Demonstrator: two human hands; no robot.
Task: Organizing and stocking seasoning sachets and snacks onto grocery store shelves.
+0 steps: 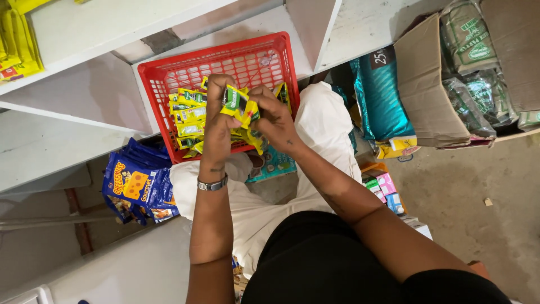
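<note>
Head view, looking down at a person crouched by white shelves.

Both hands meet over the front edge of a red plastic basket (pixel 169 76) that sits on a low white shelf (pixel 101 101). Left hand (pixel 216 126), w/ a metal watch (pixel 212 183) on the wrist, has its fingers curled up and closed around a bunch of small yellow-green sachets (pixel 239 104). Right hand (pixel 275 121) comes in from the other side, fingers bent and pinching the same bunch near its lower right edge. The two hands touch or nearly touch at the sachets.

Sachets: small flat packets, yellow w/ green panels, glossy, joined in strips; several hang down below the hands toward the basket's front rim. More of the same lie stacked in the basket (pixel 188 115), along its left side and front left corner. Basket walls are open lattice; back half shows bare bottom.

Around: blue snack packets (pixel 135 183) below the shelf's front left; teal sack (pixel 382 101) to the right; cardboard box (pixel 427 90) w/ green-printed clear bags (pixel 469 39) at top right; small pink and blue cartons (pixel 385 188) on the floor.

Hard to tell: how many sachets are in the grip, since fingers cover the middle of the bunch. Thumbs mostly hidden. Print on sachets too small to make out. Yellow packs (pixel 17 45) at top left are cut off by the frame edge.
</note>
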